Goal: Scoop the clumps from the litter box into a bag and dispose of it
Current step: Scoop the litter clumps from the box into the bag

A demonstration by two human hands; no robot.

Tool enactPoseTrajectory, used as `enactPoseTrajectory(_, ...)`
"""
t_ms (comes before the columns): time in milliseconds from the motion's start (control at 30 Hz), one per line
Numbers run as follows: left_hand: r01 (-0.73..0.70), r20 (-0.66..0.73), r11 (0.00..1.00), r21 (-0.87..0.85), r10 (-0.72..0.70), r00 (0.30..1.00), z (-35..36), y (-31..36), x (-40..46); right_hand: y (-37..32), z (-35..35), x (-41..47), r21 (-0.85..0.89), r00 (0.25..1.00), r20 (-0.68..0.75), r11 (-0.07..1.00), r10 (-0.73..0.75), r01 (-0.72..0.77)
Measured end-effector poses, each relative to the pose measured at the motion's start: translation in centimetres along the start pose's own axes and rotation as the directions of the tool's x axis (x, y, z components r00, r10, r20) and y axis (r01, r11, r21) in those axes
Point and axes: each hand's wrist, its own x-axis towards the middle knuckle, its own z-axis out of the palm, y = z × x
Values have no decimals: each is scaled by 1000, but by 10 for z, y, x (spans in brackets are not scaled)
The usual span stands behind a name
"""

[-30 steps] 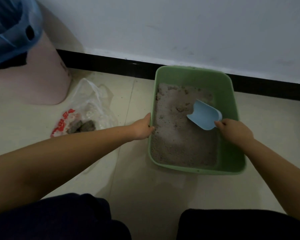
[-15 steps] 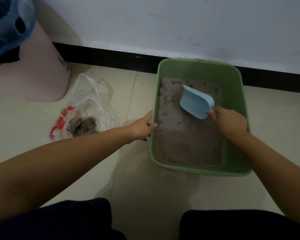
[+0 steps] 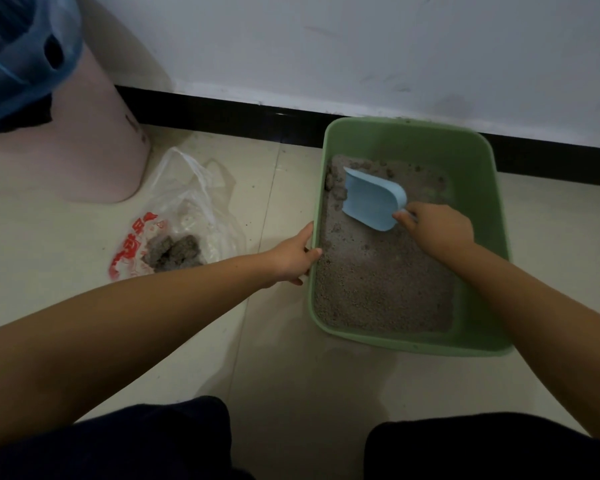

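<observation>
A green litter box (image 3: 478,157) sits on the tiled floor against the wall, filled with grey litter (image 3: 378,282). My right hand (image 3: 437,230) grips the handle of a light blue scoop (image 3: 371,202), whose front edge points into the far left corner beside some clumps (image 3: 336,188). My left hand (image 3: 291,258) holds the box's left rim. Left of the box lies a clear plastic bag (image 3: 184,209) with red print, holding grey clumps (image 3: 174,254).
A pink bin (image 3: 94,140) with a blue liner (image 3: 18,53) stands at the far left near the wall. A black baseboard (image 3: 222,112) runs along the wall behind the box. My knees in dark trousers fill the bottom edge.
My right hand has pushed the blue scoop from the box's right middle toward the far left corner. My left hand has stayed on the rim.
</observation>
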Motion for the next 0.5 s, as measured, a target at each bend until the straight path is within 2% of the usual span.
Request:
enactPoseTrajectory(100, 1, 3, 1000, 0, -1, 1000, 0, 1, -1, -9, 3, 7, 28, 999, 40, 999, 17, -19)
enactPoseTrajectory(300, 3, 17, 1000, 4, -3, 1000, 0, 1, -3, -19, 12, 28, 271, 984, 114, 949, 135, -161)
enactPoseTrajectory(400, 5, 20, 1000, 2, -5, 1000, -1, 2, -4, -21, 14, 29, 266, 977, 79, 940, 199, -213)
enactPoseTrajectory(500, 0, 26, 1000, -4, 0, 1000, 0, 2, -4, -23, 13, 28, 148, 981, -2, 970, 195, -192)
